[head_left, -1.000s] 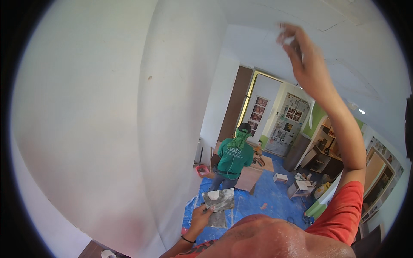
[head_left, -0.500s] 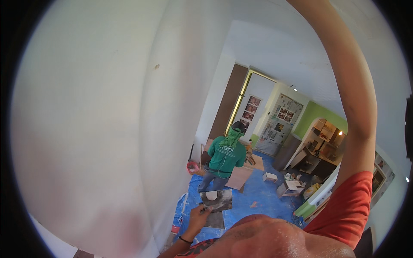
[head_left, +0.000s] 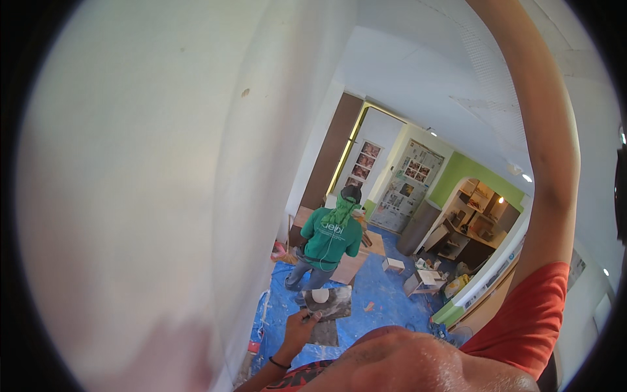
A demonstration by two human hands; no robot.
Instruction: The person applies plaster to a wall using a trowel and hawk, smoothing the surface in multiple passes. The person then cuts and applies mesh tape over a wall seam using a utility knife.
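My left hand (head_left: pixel 300 326), a dark band on its wrist, is closed on the near edge of a flat dark grey plate (head_left: pixel 338 302). A round white lump that looks like putty (head_left: pixel 320 296) sits on that plate. Just below it shows another dark grey flat piece (head_left: pixel 324 333); how the two relate I cannot tell. My right arm (head_left: pixel 545 130), in a red sleeve, stretches up along the right side toward the ceiling. Its hand lies beyond the upper edge, so what it holds or touches is hidden.
A pale wall (head_left: pixel 130 163) fills the left. Perforated tape (head_left: pixel 490 78) runs along the ceiling (head_left: pixel 398 65). Below, a person in a green shirt (head_left: pixel 330 235) stands on blue sheeting (head_left: pixel 372 326), beside wooden boards (head_left: pixel 353 266). A small white table (head_left: pixel 428 281) bears several items.
The view has shifted, so the room and the person in green appear farther left, and more ceiling tape shows. My left hand still holds the plate; my right arm stays raised.
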